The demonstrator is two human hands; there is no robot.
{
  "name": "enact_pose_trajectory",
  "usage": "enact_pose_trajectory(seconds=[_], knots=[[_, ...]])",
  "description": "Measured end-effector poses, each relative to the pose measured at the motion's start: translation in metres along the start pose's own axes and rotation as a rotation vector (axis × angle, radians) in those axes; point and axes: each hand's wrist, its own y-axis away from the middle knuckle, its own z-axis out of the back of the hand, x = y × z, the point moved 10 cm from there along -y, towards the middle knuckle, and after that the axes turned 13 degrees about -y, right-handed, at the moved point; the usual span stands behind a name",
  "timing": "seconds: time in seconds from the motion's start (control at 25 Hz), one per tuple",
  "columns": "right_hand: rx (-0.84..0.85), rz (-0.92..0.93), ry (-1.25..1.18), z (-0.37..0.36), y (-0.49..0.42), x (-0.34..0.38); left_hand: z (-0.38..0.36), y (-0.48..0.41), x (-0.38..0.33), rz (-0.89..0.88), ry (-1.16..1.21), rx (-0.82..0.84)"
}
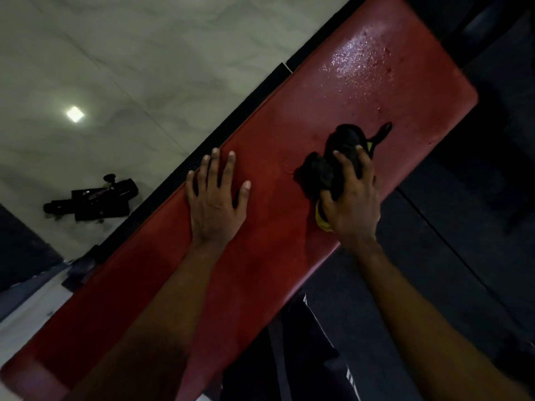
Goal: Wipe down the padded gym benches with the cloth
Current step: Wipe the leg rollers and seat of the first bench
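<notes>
A long red padded bench (289,256) runs diagonally from lower left to upper right. My left hand (215,201) lies flat on the pad near its far edge, fingers spread and straight. My right hand (351,204) grips a bunched black cloth (341,149) with a bit of yellow showing, pressed on the pad near the bench's near edge. Beyond the cloth, a wet patch of droplets (359,59) glistens on the upper part of the pad.
A black strip (240,111) borders the bench's far side. Pale tiled floor (115,68) lies to the left, with a small black piece of gym equipment (95,201) on it. Dark rubber flooring (463,227) is to the right. My dark trousers (304,357) show below.
</notes>
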Motion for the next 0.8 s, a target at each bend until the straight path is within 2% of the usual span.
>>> enact_pose_trajectory(seconds=[0.08,0.2,0.28,0.52,0.64,0.8], knots=[[0.004,-0.001,0.001,-0.01,0.037,0.005,0.002,-0.001,-0.006,0.045,0.012,0.03],[0.071,0.04,-0.01,-0.022,0.088,0.006,0.0,-0.008,-0.019,0.22,0.094,0.068],[0.052,0.026,-0.044,-0.017,0.09,-0.005,-0.003,-0.011,-0.026,0.278,0.072,0.079],[-0.164,-0.179,-0.157,0.037,0.016,-0.069,-0.006,-0.007,-0.04,0.135,-0.055,0.047],[-0.174,-0.196,-0.271,0.025,0.051,-0.066,-0.005,-0.012,-0.047,0.22,0.001,0.089],[-0.261,-0.389,-0.551,-0.004,0.123,-0.073,-0.001,-0.027,-0.052,0.375,0.082,0.094]])
